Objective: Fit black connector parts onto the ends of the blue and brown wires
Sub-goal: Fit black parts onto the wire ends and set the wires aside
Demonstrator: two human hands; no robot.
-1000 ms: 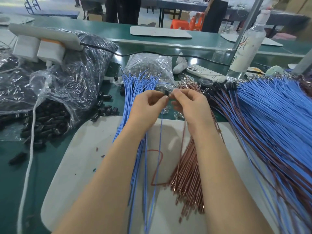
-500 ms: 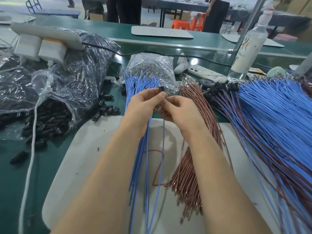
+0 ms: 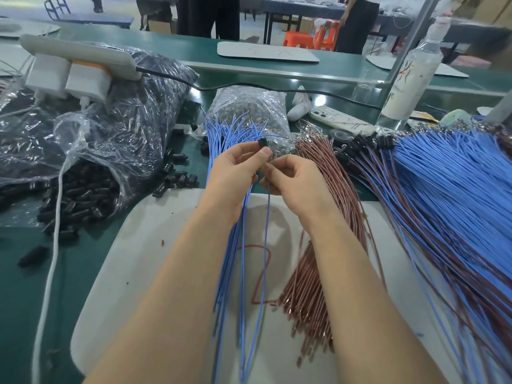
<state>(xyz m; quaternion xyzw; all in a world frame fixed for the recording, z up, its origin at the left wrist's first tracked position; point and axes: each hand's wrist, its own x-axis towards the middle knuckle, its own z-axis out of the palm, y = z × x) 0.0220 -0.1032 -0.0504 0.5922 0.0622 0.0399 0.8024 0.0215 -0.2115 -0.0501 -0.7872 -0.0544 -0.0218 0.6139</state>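
Note:
My left hand (image 3: 235,170) pinches a small black connector (image 3: 263,143) between thumb and fingers, held up above the white mat. My right hand (image 3: 293,184) sits just right of it and pinches a single blue wire (image 3: 267,231) that hangs down over the mat. A bundle of loose blue wires (image 3: 230,134) lies under my left hand. Brown wires (image 3: 327,217) fan out to the right of my right hand. Loose black connectors (image 3: 177,176) spill from an open plastic bag (image 3: 91,151) on the left.
A big pile of blue and brown wires with connectors fitted (image 3: 443,195) fills the right side. A white mat (image 3: 155,259) covers the green table. A bottle (image 3: 410,76), phone (image 3: 340,120), bag of metal terminals (image 3: 249,106), power strip (image 3: 72,70) and white cable (image 3: 52,259) stand around.
Both hands shifted slightly left and apart. The connector in my left hand rose a little, and my right hand dropped lower along the single blue wire.

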